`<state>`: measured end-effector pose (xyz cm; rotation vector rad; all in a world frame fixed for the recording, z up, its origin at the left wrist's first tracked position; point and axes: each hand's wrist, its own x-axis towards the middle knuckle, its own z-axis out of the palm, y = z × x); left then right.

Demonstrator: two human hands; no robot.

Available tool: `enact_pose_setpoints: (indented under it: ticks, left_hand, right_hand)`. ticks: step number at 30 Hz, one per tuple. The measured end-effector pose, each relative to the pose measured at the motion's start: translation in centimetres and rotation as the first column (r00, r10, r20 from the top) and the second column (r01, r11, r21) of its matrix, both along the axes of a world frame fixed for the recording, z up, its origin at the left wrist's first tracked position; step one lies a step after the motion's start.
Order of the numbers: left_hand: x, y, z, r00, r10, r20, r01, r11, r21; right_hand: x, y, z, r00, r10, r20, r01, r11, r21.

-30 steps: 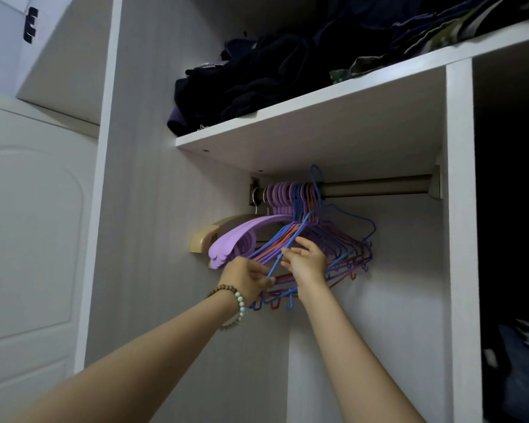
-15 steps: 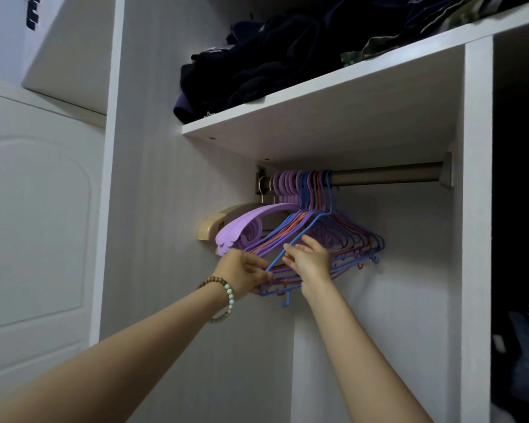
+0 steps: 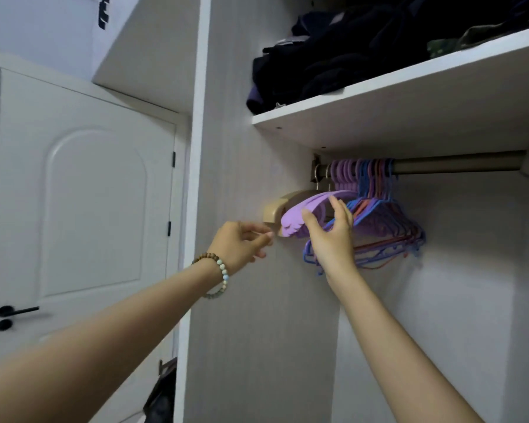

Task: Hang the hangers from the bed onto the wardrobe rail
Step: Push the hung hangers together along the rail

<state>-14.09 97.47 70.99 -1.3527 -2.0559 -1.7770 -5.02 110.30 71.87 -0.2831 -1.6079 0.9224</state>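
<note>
A bunch of several hangers (image 3: 382, 227), blue, red and purple wire ones plus wide purple plastic ones (image 3: 293, 219), hangs at the left end of the metal wardrobe rail (image 3: 455, 162). A beige hanger (image 3: 272, 209) sits furthest left against the wardrobe wall. My right hand (image 3: 330, 236) is raised in front of the bunch with fingers spread and relaxed, touching or just off the purple hangers, gripping nothing. My left hand (image 3: 242, 242), with a bead bracelet on the wrist, hovers left of the bunch, fingers loosely curled, holding nothing.
A white shelf (image 3: 379, 96) right above the rail carries dark folded clothes (image 3: 333, 56). The rail's right part is bare. A white wardrobe side panel (image 3: 202, 148) stands left of the hands, with a closed white door (image 3: 83, 209) beyond it.
Both hands have let go of the blue hanger, which now hangs on the rail with the others. My left hand has drawn back leftward; my right hand has opened. The view has swung left.
</note>
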Motion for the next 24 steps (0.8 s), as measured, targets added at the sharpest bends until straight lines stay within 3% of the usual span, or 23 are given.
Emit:
enact_pose_setpoints:
  ticks: [6,14,24]
  left_hand:
    - [-4.3,-13.3,-0.5,0.977,0.210,-0.035,-0.209,0.977,0.031]
    - [-10.7,-39.1,-7.2,0.835,0.551,0.011,-0.548,0.832,-0.083]
    - [-10.2,-72.0,-26.8,0.501,0.845,0.188,-0.728,0.528,-0.437]
  right_hand:
    - [-4.6,-10.7,-0.2,0.982,0.153,0.111,-0.166,0.980,0.112]
    - [-13.6,-32.4,-5.3,0.796,0.483,0.365,-0.529,0.848,0.031]
    - [-21.4,-62.0,-22.6,0.341,0.664,0.666,-0.785,0.591,-0.187]
